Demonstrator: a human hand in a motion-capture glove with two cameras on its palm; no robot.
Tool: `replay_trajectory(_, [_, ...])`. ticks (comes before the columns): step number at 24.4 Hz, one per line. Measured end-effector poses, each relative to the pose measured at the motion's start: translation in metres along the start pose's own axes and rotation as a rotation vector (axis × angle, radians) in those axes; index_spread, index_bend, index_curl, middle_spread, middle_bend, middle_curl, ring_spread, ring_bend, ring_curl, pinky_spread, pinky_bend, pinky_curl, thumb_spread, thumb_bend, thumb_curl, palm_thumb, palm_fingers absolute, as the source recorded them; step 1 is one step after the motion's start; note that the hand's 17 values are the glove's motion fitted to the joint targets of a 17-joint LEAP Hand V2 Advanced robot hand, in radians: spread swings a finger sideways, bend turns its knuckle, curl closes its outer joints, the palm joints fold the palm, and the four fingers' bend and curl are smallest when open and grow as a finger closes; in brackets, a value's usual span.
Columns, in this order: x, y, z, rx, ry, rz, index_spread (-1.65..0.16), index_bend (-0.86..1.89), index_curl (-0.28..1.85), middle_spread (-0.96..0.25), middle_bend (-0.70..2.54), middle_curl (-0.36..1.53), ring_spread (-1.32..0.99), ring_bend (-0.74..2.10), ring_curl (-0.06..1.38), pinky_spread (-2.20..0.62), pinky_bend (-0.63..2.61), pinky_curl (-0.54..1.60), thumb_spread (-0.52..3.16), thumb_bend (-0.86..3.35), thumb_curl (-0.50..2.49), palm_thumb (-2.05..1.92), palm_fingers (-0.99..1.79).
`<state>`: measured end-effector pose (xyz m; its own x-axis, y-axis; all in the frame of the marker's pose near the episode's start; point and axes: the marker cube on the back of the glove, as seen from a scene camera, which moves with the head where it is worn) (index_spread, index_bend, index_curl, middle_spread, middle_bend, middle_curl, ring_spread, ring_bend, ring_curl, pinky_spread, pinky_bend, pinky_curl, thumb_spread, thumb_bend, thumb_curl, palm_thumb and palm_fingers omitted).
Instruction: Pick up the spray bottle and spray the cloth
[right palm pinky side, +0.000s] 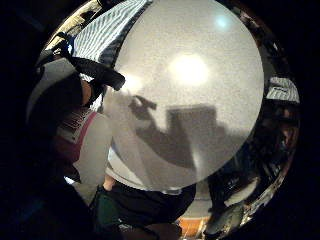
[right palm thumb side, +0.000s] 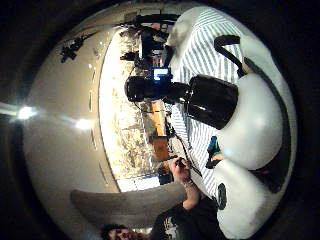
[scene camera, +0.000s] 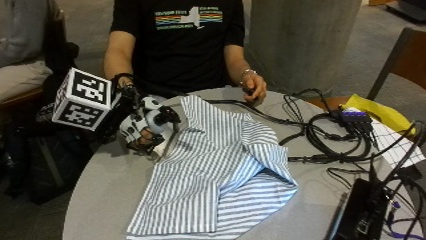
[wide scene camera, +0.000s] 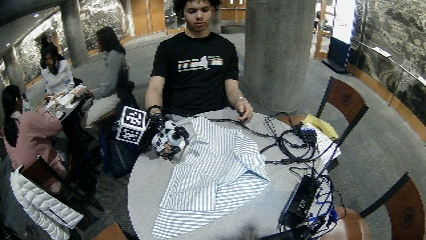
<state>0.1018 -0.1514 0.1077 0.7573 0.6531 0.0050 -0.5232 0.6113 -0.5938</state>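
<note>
Your hands differ: the black-gloved right hand (scene camera: 143, 131) curls its fingers around the white spray bottle with its black nozzle (right palm thumb side: 200, 100), holding it at the near edge of the round grey table (scene camera: 106, 185), just beside the blue-and-white striped cloth (scene camera: 213, 175). Spread across the table's middle, that cloth has one corner folded over. In the thumb-side palm view the nozzle juts over the stripes. Farther across, your bare left hand (scene camera: 255, 91) rests on the table, gripping a small dark object, near a tangle of black cables (scene camera: 319, 135).
</note>
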Motion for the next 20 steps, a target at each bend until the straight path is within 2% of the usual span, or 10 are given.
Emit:
replay_trajectory(5, [0.0018,0.003,0.0003,-0.047,0.028,0.044,-0.12,0.12,0.31,-0.05,0.36,0.48,-0.07,0.58,0.43,-0.1,0.47,0.38,0.54,-0.03,0.59,1.01,1.18])
replay_trajectory(20, [0.0036,0.0048,0.0041,-0.061,0.091,0.111,-0.12,0.12,0.31,-0.06,0.39,0.5,-0.09,0.63,0.45,-0.19,0.52,0.4,0.51,-0.04,0.62,0.98,1.22])
